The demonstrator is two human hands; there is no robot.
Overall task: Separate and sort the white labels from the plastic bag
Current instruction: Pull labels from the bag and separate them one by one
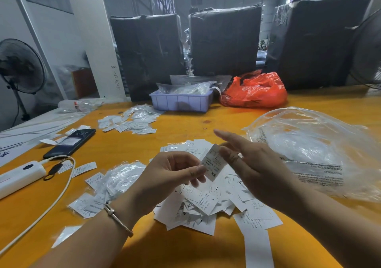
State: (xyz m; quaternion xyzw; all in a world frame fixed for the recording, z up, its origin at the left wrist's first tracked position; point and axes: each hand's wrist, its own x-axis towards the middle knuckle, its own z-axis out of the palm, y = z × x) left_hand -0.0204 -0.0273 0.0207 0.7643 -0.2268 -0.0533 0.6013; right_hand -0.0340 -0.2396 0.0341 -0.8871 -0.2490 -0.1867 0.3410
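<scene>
Head view, single frame. Left hand (175, 171): fingers curled, thumb and fingertips pinching the lower end of one white label (212, 163), which is raised above the table. Right hand (249, 164): fingers mostly straight, thumb and forefinger nipping the same label's upper edge. Pile of loose white labels (208, 203): lying on the orange table (185, 251) directly beneath both hands. Clear plastic bag (321, 144): crumpled, printed with warnings, at right, beside the pile. Further label heaps: near left (103, 187) and far left (132, 122). Phone (70, 143), white power bank (18, 177), lavender tray (181, 101), red bag (255, 91): along the left side and back.
</scene>
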